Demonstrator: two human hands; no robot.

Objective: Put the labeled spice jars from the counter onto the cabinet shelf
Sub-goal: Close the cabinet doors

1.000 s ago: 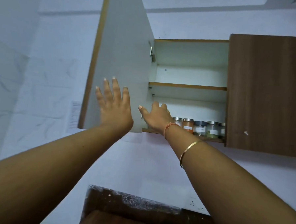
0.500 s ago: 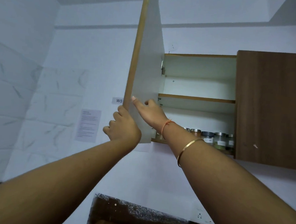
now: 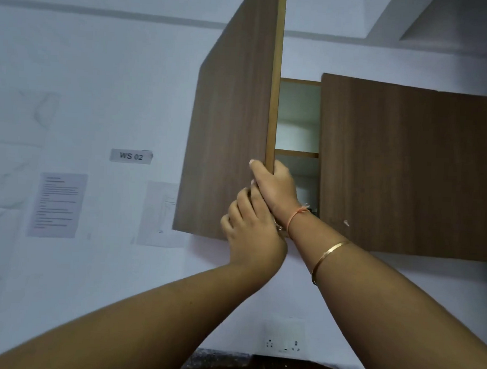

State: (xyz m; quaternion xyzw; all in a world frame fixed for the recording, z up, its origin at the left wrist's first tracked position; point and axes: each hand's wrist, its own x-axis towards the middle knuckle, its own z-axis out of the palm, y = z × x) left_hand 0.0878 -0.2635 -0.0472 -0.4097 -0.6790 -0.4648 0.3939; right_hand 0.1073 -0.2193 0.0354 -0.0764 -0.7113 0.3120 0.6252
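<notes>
Showing through narrow gap between doors: cabinet shelf [image 3: 297, 153] edge only; spice jars hidden behind right hand [image 3: 276, 189] and wrist. Left door [image 3: 231, 133] stands partway across opening, right door [image 3: 406, 170] shut, both blocking interior. WS 02 label [image 3: 131, 156] on wall. Right hand: thumb on door face, fingers wrapped round free edge. Left hand [image 3: 251, 235] just below, touching it, fingers curled against door face; grip unclear.

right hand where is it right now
Head view, just right of centre: the right hand grips the free edge of the left cabinet door, directly above the left hand and left of the closed right door.
</notes>
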